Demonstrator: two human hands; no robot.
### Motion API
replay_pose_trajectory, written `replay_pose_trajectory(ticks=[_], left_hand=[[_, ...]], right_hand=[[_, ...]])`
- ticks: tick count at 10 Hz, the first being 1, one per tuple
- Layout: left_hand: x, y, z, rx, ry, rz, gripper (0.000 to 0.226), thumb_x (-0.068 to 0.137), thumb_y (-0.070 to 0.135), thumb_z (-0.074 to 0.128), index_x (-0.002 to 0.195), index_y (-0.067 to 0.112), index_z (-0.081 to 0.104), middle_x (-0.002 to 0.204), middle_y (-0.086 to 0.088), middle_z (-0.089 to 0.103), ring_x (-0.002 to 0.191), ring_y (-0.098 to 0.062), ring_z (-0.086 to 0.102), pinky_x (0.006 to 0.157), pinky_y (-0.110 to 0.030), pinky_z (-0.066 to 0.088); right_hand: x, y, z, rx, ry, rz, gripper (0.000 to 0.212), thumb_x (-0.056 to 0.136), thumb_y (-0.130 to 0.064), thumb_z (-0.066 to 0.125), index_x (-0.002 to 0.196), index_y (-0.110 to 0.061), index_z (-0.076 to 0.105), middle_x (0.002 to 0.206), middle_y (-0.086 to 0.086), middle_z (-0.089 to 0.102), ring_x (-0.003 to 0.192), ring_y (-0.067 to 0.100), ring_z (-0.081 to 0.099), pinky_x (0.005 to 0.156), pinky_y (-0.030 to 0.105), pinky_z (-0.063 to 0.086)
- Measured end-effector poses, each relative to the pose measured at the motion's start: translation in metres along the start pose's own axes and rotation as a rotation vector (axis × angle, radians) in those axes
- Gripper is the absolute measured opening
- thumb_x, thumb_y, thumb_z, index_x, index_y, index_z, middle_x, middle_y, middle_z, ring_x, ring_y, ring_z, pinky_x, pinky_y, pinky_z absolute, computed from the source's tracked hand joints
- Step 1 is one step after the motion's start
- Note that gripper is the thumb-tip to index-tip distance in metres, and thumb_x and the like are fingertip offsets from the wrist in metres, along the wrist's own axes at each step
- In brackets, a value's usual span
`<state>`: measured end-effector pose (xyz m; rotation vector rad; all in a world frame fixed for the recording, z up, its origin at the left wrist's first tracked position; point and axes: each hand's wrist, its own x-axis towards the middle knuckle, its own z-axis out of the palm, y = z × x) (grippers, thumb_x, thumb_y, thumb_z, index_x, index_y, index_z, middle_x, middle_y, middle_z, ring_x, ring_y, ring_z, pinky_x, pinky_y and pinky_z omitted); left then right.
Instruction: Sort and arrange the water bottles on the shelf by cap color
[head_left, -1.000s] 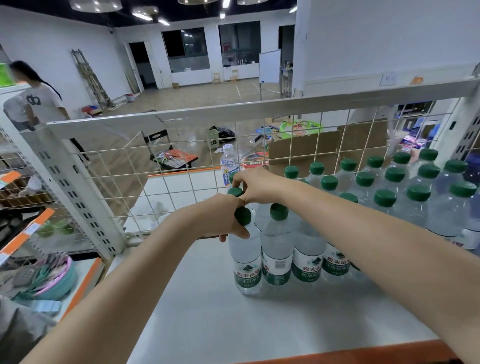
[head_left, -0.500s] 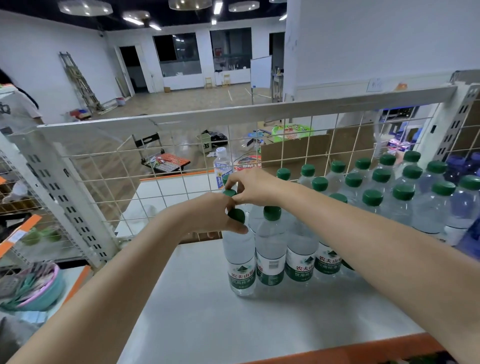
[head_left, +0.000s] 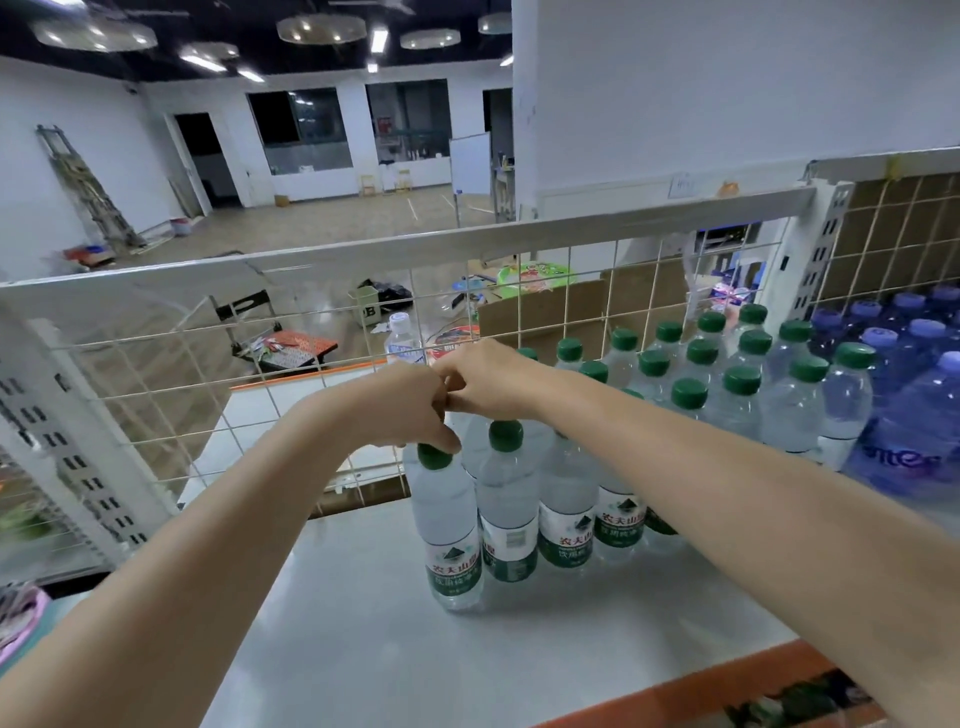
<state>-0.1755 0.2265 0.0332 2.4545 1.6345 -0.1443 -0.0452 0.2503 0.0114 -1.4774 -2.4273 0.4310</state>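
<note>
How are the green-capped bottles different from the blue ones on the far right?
The green-capped bottles are clear with green caps; the blue bottles are tinted blue with pale purple caps. The green-capped bottles carry white and green labels; a blue bottle shows pale lettering on its body. The green-capped bottles fill the shelf's middle, and the blue bottles sit beyond them at the right. Both stand upright in packed rows.

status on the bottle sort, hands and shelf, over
Left hand grips front green-cap bottle at the cap. Right hand curled over bottles behind, hold unclear. Blue bottles grouped far right. Nothing in the way.
</note>
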Motion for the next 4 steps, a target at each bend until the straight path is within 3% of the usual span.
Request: replay_pose_trajectory(ticks=[2, 3, 4], left_hand=[[0.010, 0.015, -0.003, 0.124, 0.110, 0.064, 0.030, 0.085, 0.036, 0.066, 0.066, 0.026, 0.045, 0.064, 0.010, 0.047, 0.061, -0.010, 0.045, 0.054, -0.021, 0.034], [0.012, 0.022, -0.002, 0.129, 0.116, 0.062, 0.032, 0.086, 0.037, 0.064, 0.064, 0.029, 0.043, 0.066, 0.009, 0.049, 0.058, -0.006, 0.043, 0.055, -0.021, 0.035], [0.015, 0.035, -0.001, 0.152, 0.137, 0.041, 0.019, 0.086, 0.035, 0.063, 0.076, 0.021, 0.055, 0.072, 0.003, 0.054, 0.060, -0.009, 0.046, 0.054, -0.020, 0.037]], right_hand=[[-0.017, 0.007, -0.012, -0.020, 0.086, -0.055, 0.006, 0.092, -0.014, 0.060, 0.095, -0.018, 0.063, 0.088, -0.006, 0.057, 0.077, 0.012, 0.053, 0.073, 0.029, 0.044], [-0.025, 0.014, -0.015, -0.008, 0.084, -0.051, 0.011, 0.091, -0.013, 0.061, 0.101, -0.017, 0.066, 0.092, -0.006, 0.058, 0.085, 0.014, 0.056, 0.078, 0.032, 0.048], [-0.033, 0.027, -0.022, 0.008, 0.084, -0.067, 0.013, 0.091, -0.013, 0.062, 0.099, -0.023, 0.065, 0.091, -0.007, 0.058, 0.086, 0.015, 0.057, 0.073, 0.028, 0.042]])
